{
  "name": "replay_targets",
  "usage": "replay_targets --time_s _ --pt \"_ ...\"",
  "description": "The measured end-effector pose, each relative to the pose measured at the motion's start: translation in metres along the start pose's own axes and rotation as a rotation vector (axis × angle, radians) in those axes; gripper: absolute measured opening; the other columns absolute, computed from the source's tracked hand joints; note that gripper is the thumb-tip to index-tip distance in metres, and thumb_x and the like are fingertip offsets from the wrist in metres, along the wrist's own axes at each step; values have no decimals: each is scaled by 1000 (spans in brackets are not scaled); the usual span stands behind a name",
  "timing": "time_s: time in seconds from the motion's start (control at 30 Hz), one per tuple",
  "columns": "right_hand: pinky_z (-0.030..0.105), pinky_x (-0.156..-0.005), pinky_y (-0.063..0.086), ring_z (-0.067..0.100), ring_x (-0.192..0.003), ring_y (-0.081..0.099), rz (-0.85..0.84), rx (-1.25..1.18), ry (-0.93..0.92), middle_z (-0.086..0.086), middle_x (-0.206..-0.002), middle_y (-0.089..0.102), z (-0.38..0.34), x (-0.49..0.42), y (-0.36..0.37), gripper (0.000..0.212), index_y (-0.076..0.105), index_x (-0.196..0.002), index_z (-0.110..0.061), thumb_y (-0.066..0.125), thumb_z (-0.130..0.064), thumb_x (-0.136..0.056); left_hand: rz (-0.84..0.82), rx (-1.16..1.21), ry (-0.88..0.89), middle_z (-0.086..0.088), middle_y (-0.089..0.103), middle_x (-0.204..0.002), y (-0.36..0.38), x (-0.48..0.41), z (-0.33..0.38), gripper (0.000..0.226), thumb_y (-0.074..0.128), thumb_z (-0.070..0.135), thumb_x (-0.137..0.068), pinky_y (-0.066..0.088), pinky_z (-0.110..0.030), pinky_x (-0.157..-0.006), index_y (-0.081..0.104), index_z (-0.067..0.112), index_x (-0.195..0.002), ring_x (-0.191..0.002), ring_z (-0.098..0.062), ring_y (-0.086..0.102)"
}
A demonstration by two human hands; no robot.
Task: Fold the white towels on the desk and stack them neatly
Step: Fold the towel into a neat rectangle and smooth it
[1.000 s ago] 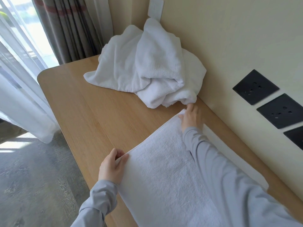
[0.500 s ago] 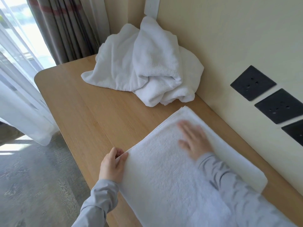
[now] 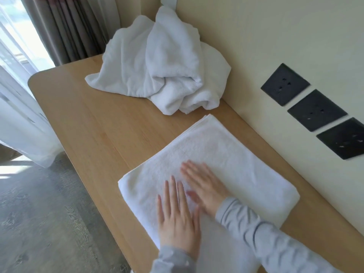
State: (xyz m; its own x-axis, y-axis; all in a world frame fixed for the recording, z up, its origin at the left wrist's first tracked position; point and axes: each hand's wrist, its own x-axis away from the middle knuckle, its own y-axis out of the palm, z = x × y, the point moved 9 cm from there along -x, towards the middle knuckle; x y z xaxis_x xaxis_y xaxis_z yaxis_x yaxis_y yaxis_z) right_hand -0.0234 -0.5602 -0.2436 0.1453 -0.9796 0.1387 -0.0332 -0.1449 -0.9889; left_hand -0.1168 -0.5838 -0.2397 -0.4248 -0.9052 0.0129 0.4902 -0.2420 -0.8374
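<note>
Flat and with straight fingers, the left hand [image 3: 177,219] and the right hand [image 3: 204,186] pressed side by side on the folded towel [image 3: 226,152], gripping nothing; probably this was to smooth it so that the layers would lie even. This towel lay on the near part of the desk [image 3: 94,125], beside the wall [image 3: 256,46]. The unfolded towels [image 3: 157,66] sat heaped in the far corner, apart, likely to leave working room.

Bare desk [image 3: 94,123] left of towel heap [image 3: 157,69]
</note>
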Motion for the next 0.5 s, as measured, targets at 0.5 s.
replay_targets --time_s 0.5 --pt "40 -119 -4 14 -145 -5 -174 38 603 3 -156 -7 179 117 16 63 -5 -148 -11 10 -44 -96 -41 -215 -42 -16 22 -152 21 17 -11 82 0 59 -92 2 -39 -116 23 -1 -143 -143 -13 -19"
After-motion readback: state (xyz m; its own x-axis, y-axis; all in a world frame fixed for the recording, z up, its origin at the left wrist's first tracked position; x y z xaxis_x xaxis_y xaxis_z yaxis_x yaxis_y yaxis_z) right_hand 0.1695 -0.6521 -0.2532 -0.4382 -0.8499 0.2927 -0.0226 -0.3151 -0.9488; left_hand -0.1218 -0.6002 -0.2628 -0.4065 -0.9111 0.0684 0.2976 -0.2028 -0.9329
